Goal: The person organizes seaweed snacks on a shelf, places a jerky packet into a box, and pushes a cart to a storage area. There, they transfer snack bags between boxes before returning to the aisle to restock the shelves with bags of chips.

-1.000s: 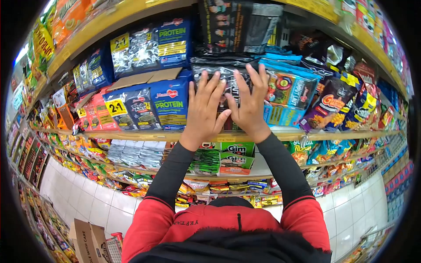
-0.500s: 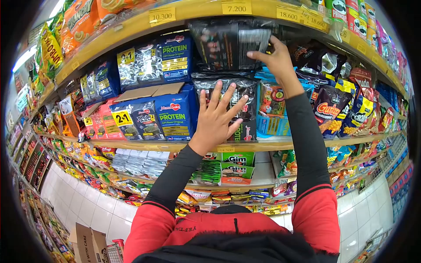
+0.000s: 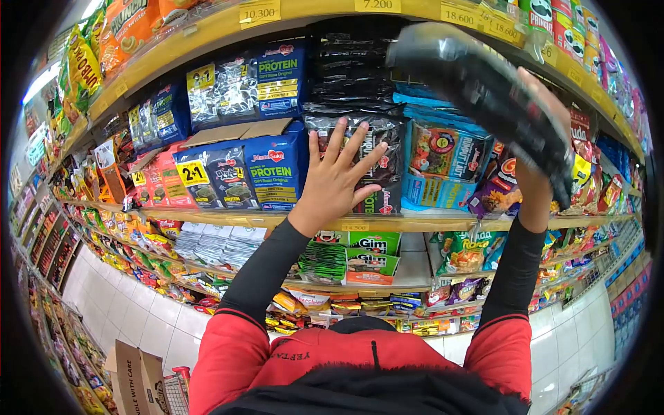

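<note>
My left hand point(image 3: 335, 180) lies with fingers spread against the front of a black snack pack point(image 3: 387, 190) standing on the shelf. Behind and above that pack rises a stack of flat black packs point(image 3: 349, 72). On the right, my right hand point(image 3: 552, 104) grips a black snack packet point(image 3: 484, 90), tilted and blurred by motion, held out in front of the shelf. The packet covers part of the right hand's fingers. Light-blue seaweed packs point(image 3: 449, 162) stand just right of the black pack, and dark-blue protein seaweed packs point(image 3: 273, 173) stand to its left.
A yellow shelf edge with price tags point(image 3: 377, 5) runs above, and a lower shelf edge point(image 3: 356, 225) below. Green Gim boxes point(image 3: 373, 245) sit one level down. Bagged snacks fill the right side. A cardboard box point(image 3: 135, 380) is at the lower left, beside a red-handled cart.
My right hand has drawn the black packet off the stack and swung it to the right, uncovering the stack. My left hand stays on the front pack.
</note>
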`<state>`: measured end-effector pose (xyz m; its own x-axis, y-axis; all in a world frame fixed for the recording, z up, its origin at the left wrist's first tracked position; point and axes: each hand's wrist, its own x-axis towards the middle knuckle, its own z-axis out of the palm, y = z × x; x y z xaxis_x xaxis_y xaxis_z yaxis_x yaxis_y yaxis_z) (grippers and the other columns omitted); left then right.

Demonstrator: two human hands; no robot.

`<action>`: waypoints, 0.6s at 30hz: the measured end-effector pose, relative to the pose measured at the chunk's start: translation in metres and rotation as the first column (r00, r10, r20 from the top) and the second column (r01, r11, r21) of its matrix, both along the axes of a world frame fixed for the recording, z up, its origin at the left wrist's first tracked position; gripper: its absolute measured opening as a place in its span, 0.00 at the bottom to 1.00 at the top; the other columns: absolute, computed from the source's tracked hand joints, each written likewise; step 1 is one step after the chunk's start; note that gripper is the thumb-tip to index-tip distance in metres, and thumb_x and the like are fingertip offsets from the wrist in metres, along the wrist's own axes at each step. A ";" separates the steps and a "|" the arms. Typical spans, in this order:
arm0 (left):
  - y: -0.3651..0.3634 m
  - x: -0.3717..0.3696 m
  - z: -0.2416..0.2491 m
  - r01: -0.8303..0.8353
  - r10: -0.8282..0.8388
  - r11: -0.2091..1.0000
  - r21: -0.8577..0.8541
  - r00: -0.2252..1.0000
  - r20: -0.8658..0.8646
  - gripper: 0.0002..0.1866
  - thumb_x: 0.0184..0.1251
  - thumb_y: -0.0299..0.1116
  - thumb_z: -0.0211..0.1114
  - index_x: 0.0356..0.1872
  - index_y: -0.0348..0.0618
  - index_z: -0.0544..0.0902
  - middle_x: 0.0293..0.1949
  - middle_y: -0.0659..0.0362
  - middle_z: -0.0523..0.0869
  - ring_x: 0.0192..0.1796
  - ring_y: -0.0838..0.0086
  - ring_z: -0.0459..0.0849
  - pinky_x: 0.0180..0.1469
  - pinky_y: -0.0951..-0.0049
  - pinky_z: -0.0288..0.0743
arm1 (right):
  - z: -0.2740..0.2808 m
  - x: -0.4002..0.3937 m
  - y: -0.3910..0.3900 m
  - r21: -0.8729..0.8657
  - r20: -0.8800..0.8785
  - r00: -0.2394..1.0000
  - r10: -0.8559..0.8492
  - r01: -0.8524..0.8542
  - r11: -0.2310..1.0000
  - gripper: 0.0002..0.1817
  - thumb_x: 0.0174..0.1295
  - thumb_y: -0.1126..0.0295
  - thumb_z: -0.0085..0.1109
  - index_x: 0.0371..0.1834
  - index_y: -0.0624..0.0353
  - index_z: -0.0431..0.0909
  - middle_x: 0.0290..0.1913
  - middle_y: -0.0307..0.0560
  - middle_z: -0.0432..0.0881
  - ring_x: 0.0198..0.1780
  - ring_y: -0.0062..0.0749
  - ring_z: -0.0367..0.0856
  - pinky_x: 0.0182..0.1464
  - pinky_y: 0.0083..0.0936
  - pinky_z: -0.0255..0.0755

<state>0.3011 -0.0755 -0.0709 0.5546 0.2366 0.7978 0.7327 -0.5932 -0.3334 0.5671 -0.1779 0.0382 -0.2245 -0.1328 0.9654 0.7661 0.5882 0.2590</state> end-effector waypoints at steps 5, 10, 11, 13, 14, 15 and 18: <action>-0.013 -0.018 0.004 0.629 -0.512 0.702 -0.334 0.772 0.377 0.32 0.60 0.52 0.59 0.61 0.42 0.69 0.64 0.53 0.66 0.69 0.59 0.58 0.68 0.50 0.47 | -0.033 0.014 -0.015 0.111 0.205 0.972 -0.110 0.089 0.990 0.13 0.51 0.63 0.63 0.41 0.46 0.76 0.54 0.51 0.75 0.62 0.53 0.68 0.63 0.46 0.61; -0.062 0.005 0.014 0.952 -0.109 -0.244 -0.184 0.162 0.981 0.34 0.59 0.37 0.65 0.63 0.36 0.61 0.56 0.57 0.73 0.58 0.73 0.71 0.62 0.72 0.62 | -0.094 -0.016 -0.032 0.028 0.451 0.891 -0.047 0.038 0.999 0.20 0.46 0.67 0.68 0.43 0.34 0.74 0.54 0.41 0.71 0.64 0.49 0.64 0.63 0.56 0.60; -0.066 0.006 0.009 0.956 -0.233 -0.163 -0.245 0.204 0.951 0.38 0.52 0.31 0.71 0.63 0.37 0.61 0.55 0.58 0.74 0.57 0.75 0.72 0.61 0.74 0.63 | -0.101 -0.018 -0.028 0.068 0.492 0.869 -0.049 0.018 0.998 0.20 0.46 0.66 0.67 0.43 0.33 0.73 0.54 0.42 0.70 0.64 0.49 0.63 0.62 0.56 0.62; -0.069 0.000 0.003 0.944 -0.128 -0.068 -0.322 0.312 0.942 0.39 0.43 0.29 0.77 0.59 0.37 0.65 0.53 0.58 0.76 0.54 0.75 0.75 0.57 0.74 0.67 | -0.103 -0.020 -0.021 0.060 0.527 0.850 0.023 -0.064 0.996 0.21 0.47 0.65 0.67 0.44 0.31 0.72 0.56 0.43 0.67 0.65 0.49 0.61 0.58 0.56 0.66; -0.062 -0.007 -0.008 0.929 -0.175 0.013 -0.369 0.365 0.914 0.38 0.42 0.28 0.77 0.58 0.37 0.66 0.51 0.58 0.77 0.52 0.75 0.76 0.55 0.73 0.69 | -0.093 -0.025 -0.030 -0.217 0.234 0.927 0.293 -0.244 0.945 0.25 0.46 0.69 0.68 0.48 0.37 0.70 0.57 0.45 0.67 0.64 0.51 0.62 0.60 0.57 0.64; -0.062 -0.009 -0.013 0.943 -0.254 0.039 -0.332 0.331 0.909 0.34 0.42 0.28 0.77 0.53 0.36 0.70 0.47 0.57 0.80 0.48 0.74 0.79 0.51 0.72 0.73 | -0.083 -0.022 -0.023 -0.137 0.112 0.983 0.145 -0.130 0.982 0.27 0.44 0.71 0.68 0.50 0.43 0.69 0.56 0.48 0.68 0.62 0.51 0.63 0.60 0.54 0.64; -0.033 -0.022 -0.045 0.840 -0.320 -0.236 -0.489 0.408 0.855 0.23 0.41 0.28 0.76 0.41 0.36 0.79 0.47 0.54 0.82 0.50 0.69 0.81 0.53 0.68 0.73 | -0.029 -0.007 -0.008 -0.369 0.170 0.975 -0.140 0.195 0.909 0.34 0.38 0.74 0.70 0.53 0.59 0.66 0.53 0.56 0.70 0.58 0.53 0.67 0.61 0.41 0.62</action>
<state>0.2795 -0.1089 -0.1161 0.7107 0.4990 0.4959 -0.3183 -0.4005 0.8592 0.5606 -0.1858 0.0095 -0.3441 0.2901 0.8930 0.8352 0.5291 0.1500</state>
